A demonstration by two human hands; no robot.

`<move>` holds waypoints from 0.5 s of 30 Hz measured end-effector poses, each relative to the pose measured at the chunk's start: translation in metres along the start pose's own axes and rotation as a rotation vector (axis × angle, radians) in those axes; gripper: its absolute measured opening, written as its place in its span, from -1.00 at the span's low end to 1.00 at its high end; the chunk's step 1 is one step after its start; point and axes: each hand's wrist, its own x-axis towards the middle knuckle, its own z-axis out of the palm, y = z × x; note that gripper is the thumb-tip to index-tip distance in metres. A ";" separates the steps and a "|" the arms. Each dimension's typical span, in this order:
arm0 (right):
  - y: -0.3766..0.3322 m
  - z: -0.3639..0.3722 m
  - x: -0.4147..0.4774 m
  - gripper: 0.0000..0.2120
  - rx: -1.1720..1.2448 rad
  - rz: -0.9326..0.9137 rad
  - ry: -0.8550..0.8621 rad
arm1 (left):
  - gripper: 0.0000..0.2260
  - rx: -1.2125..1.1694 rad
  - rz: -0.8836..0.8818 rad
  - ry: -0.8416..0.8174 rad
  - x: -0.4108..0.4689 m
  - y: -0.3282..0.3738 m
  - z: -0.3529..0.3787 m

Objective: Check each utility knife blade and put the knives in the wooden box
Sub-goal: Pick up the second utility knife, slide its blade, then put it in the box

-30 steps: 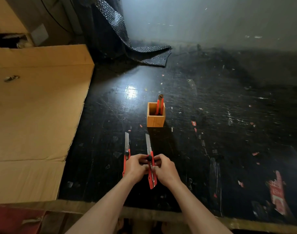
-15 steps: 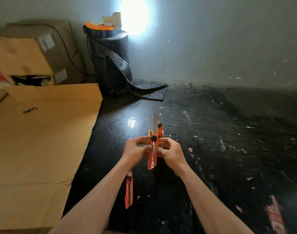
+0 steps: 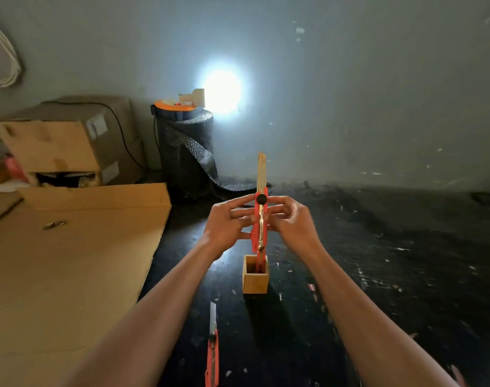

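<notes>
I hold a red utility knife (image 3: 260, 219) upright in the air, its blade extended straight up. My left hand (image 3: 227, 224) grips its left side and my right hand (image 3: 291, 222) grips its right side, fingers on the handle near the black slider knob. Below the knife, on the black table, stands the small wooden box (image 3: 255, 277) with another red knife inside it. A further red utility knife (image 3: 212, 350) lies flat on the table near the front edge, blade out and pointing away from me.
A large flat cardboard sheet (image 3: 70, 261) covers the left of the table. Cardboard boxes (image 3: 70, 141) stand at the back left, beside a black roll of bubble wrap (image 3: 186, 152). A bright light spot shines on the grey wall. Paper scraps dot the black tabletop (image 3: 391, 275).
Both hands lifted the knife from the table and raised it upright to eye level above the box. The head view tilted up. The other knife stays on the table.
</notes>
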 end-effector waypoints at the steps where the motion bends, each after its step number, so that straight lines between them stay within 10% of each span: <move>1: -0.005 -0.001 0.002 -0.69 -0.048 -0.035 0.011 | -0.56 -0.004 0.012 0.005 0.001 0.003 0.000; 15: -0.033 -0.014 0.008 -0.77 -0.269 -0.176 0.016 | -0.60 -0.027 0.050 -0.012 0.000 0.022 0.005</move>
